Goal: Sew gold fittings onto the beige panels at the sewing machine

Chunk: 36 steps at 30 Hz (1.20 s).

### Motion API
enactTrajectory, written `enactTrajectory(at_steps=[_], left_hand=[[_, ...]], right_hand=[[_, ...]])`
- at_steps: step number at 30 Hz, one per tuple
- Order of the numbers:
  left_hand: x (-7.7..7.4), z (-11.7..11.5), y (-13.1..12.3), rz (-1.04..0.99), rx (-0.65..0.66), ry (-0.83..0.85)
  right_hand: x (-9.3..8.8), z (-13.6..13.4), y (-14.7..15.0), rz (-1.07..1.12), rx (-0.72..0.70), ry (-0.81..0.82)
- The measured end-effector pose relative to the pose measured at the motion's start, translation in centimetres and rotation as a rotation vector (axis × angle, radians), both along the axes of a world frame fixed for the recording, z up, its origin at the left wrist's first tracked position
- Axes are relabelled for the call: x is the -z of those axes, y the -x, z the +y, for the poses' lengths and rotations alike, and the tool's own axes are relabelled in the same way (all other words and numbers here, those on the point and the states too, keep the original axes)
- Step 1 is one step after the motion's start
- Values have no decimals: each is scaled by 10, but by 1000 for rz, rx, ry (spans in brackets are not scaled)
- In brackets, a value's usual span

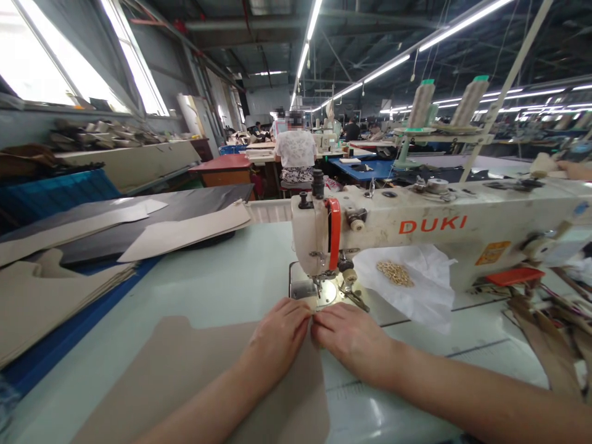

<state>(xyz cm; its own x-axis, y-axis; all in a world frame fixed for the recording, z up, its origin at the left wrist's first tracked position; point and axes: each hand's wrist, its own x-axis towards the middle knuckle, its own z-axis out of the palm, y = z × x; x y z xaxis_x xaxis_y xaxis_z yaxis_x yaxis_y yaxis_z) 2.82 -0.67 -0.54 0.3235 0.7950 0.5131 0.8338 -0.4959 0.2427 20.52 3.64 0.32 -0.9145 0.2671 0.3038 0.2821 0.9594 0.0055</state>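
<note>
I've got windows [41, 61] blown out white at frame left, fluorescent tubes [370, 68] glaring overhead (edges warping badly), and faint shadow under the left hand [277, 336] and right hand [354, 339].

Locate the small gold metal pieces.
In the head view, the small gold metal pieces lie heaped on a crumpled white sheet, under the arm of the sewing machine, beyond the right hand.
</note>
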Motion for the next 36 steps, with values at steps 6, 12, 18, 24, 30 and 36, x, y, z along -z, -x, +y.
enactTrajectory(at_steps=[6,12,18,24,30,36], left_hand=[[4,23,-3,11,-2,-25],[5,38,-2,3,14,-71],[3,43,-1,1,13,-129],[3,44,-1,-15,8,-141],[4,43,-1,2,-3,-98],[3,43,-1,16,-3,-93]], right_hand=[[-1,19,-5,-26,37,-1],[6,32,-4,38,44,45],[4,35,-4,45,52,58],[4,35,-3,27,57,54],[8,36,-3,32,65,60],[7,35,-3,39,65,56]])
